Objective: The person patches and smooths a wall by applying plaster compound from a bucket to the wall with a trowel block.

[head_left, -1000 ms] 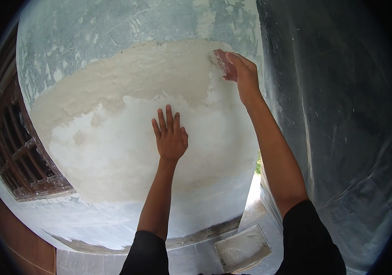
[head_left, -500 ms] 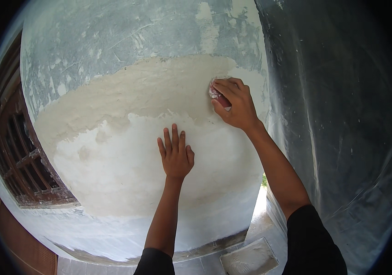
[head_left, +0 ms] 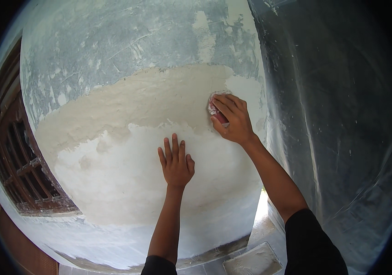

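My left hand (head_left: 176, 162) lies spread on the white, freshly coated band of the wall (head_left: 113, 174), holding nothing. Above it and to the right, my right hand (head_left: 235, 119) grips a red hand tool (head_left: 212, 106) smeared with pale putty against the beige plaster patch (head_left: 150, 91); my fingers hide much of the tool, so its exact shape is unclear. Older grey-blue wall with pale streaks runs above the patch.
A brown wooden barred window (head_left: 24, 165) is at the left. Dark plastic sheeting (head_left: 338, 114) hangs along the right side. At the bottom right a rectangular tray (head_left: 251, 263) of putty sits on the grey tiled floor, beside a bright gap at the wall's edge.
My right hand has come down and slightly left with the tool, fingers now over its top. My left hand stays spread. The whole wall has shifted lower in view.
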Demonstrator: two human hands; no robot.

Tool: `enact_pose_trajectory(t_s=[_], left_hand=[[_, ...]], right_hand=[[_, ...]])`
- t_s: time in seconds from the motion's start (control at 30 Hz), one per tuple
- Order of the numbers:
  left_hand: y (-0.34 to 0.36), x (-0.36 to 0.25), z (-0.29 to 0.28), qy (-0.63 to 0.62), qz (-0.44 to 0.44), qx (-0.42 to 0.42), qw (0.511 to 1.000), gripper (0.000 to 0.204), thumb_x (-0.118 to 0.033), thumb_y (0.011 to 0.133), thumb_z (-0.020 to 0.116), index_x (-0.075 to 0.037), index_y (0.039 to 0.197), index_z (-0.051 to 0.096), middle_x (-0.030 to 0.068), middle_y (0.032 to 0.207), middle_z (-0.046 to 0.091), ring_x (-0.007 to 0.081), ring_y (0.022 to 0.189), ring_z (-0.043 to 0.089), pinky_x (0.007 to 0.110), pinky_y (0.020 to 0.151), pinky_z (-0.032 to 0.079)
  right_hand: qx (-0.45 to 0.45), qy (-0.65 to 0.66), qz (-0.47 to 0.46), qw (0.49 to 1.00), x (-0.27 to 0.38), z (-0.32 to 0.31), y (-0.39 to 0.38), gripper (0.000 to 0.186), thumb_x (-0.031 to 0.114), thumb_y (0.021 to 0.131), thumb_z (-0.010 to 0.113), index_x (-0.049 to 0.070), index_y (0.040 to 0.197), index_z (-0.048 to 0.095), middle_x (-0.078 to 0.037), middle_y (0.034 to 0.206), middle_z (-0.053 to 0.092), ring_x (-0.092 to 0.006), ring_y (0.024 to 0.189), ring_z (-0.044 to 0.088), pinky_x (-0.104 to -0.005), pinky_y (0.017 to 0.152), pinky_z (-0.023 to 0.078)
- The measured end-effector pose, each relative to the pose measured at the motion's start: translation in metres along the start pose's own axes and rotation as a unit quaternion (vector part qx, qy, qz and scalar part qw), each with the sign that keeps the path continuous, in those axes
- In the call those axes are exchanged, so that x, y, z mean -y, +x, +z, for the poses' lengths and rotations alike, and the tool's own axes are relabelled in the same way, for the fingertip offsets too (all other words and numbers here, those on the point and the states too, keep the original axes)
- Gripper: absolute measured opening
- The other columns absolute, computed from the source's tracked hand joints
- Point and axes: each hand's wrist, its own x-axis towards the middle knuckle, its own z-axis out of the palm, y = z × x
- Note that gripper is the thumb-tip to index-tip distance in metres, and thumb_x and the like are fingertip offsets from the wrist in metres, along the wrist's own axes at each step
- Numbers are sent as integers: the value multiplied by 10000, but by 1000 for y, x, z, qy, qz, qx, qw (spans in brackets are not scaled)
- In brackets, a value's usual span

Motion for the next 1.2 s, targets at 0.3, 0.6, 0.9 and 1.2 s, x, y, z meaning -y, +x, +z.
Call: enact_pose_trajectory(t_s=[0.3,0.6,0.9,1.2], left_hand=[[-1,-3,3,5,-8,-4,1000,431,-227,970,495,-44,1342,612,155,1610,434,377,1538,305,548,1268,119],[-2,0,2,11,-14,-2,1000,423,-226,965,498,-45,1329,615,151,1605,442,369,1536,312,542,1271,115],[-3,2,-1,-4,-10,2,1000,444,-197,946,517,6,1332,599,181,1612,420,387,1548,274,551,1268,110],[-1,-6,1,-13,-6,0,1000,445,-191,940,521,16,1326,598,186,1604,432,389,1543,287,551,1266,118]], right_hand=[[-40,0,2,999,-9,1,29,480,191,791,784,36,1234,681,-85,1299,671,-287,1234,575,-440,1014,399],[-20,8,-9,1000,3,-4,1,482,210,798,788,48,1242,690,-86,1307,676,-294,1235,579,-445,1021,388],[6,-1,-3,1000,10,6,-21,500,207,803,785,37,1261,675,-94,1337,655,-278,1268,556,-469,1055,338],[-66,3,14,998,-13,13,35,501,188,825,775,16,1279,651,-123,1366,635,-309,1290,545,-489,1075,345]])
